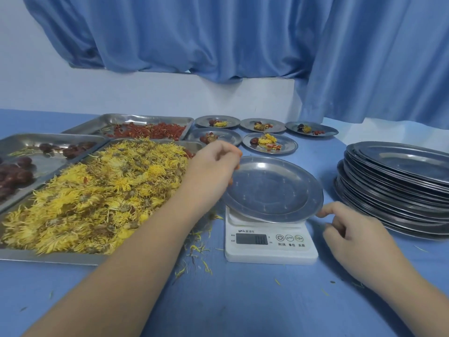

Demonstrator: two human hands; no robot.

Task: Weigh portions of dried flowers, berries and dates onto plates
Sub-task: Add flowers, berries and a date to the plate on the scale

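Note:
An empty steel plate (pixel 274 190) sits on a white digital scale (pixel 269 249). My left hand (pixel 213 166) hovers at the plate's left rim with fingers curled, and small orange-red bits, seemingly berries, show at its fingertips. My right hand (pixel 345 229) lies on the table right of the scale, fingers loosely curled, one fingertip touching the plate's right rim. To the left stand a tray of yellow dried flowers (pixel 97 198), a tray of red berries (pixel 150 131) behind it, and a tray of dark dates (pixel 24 171) at the far left.
Several small filled plates (pixel 269 143) stand behind the scale. A tall stack of empty steel plates (pixel 401 186) is at the right. Loose petals (pixel 196 254) litter the blue table in front of the flower tray. A blue curtain (pixel 218 40) hangs behind.

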